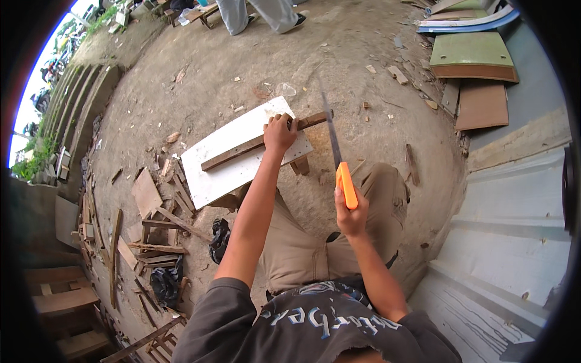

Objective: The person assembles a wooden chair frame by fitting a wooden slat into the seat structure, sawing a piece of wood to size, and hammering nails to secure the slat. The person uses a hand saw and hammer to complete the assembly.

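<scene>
A narrow wooden strip [233,155] lies slantwise over a white board [209,175], its right end jutting past the board's edge. My left hand [280,133] is closed over the strip near that edge, pressing it against the board. In my right hand [352,212] is a handsaw [347,186], gripped by its orange handle. The saw's dark blade [333,138] points away from me and crosses the jutting end of the strip; its far tip looks blurred. Whether the teeth touch the wood I cannot tell.
Wood scraps [160,248] and a black plastic bag [166,283] lie to the left. Flat panels [472,54] lean at the far right, with pale metal sheeting [484,260] nearer. A person in light trousers [266,12] stands at the top, beside a low bench [201,13].
</scene>
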{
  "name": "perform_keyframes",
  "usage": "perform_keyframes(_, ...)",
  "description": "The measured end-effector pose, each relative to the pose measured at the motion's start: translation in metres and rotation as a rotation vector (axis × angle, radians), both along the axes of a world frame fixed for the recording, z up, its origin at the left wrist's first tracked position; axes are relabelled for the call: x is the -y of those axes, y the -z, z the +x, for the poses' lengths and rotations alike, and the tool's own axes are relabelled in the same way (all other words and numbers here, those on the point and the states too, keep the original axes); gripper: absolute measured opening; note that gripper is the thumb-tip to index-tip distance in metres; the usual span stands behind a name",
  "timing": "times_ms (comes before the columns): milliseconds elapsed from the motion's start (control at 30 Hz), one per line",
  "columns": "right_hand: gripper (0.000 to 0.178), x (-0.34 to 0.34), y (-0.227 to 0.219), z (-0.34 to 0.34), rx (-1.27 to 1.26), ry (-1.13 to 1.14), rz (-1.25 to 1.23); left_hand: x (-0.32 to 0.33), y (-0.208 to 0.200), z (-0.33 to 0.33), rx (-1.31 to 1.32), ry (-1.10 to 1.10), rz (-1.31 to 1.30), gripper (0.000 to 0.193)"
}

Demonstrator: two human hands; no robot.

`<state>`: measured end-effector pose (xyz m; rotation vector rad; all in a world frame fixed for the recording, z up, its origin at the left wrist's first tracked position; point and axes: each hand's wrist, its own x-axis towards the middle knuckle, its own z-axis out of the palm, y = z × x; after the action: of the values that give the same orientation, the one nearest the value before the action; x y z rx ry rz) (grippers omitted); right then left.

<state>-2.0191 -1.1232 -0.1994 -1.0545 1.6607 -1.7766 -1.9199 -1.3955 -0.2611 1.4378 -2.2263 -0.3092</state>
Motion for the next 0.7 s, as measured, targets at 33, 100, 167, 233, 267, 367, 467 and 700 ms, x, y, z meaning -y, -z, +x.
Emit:
perform_keyframes(33, 0.028, 0.0, -0.004, -0.001, 0.001, -0.023, 0.02, -0.001, -0.002, -0.002, 0.008, -0.004, 0.018, 0.032)
perform_keyframes(100, 0.028, -0.001, -0.009, -0.002, 0.011, -0.078, 0.061, -0.003, -0.004, -0.002, 0.03, -0.024, 0.055, 0.032)
perform_keyframes(167, 0.027, -0.001, -0.009, -0.003, 0.023, -0.098, 0.097, -0.009, -0.005, -0.005, 0.026, -0.044, 0.042, 0.032)
perform_keyframes(233, 0.026, -0.001, -0.013, -0.003, 0.011, -0.125, 0.147, -0.013, -0.005, -0.006, 0.034, -0.061, 0.01, 0.033)
perform_keyframes(267, 0.025, 0.001, -0.016, -0.004, 0.016, -0.128, 0.155, -0.013, -0.004, -0.008, 0.039, -0.067, -0.022, 0.033)
perform_keyframes(367, 0.024, 0.005, -0.022, -0.005, 0.017, -0.138, 0.179, -0.016, -0.003, -0.007, 0.05, -0.077, -0.049, 0.032)
perform_keyframes(467, 0.025, 0.005, -0.025, -0.009, 0.035, -0.157, 0.217, -0.016, -0.002, -0.007, 0.051, -0.087, -0.053, 0.032)
perform_keyframes(700, 0.034, 0.011, -0.038, -0.018, 0.058, -0.201, 0.326, 0.01, -0.018, -0.006, 0.05, -0.195, 0.199, 0.045)
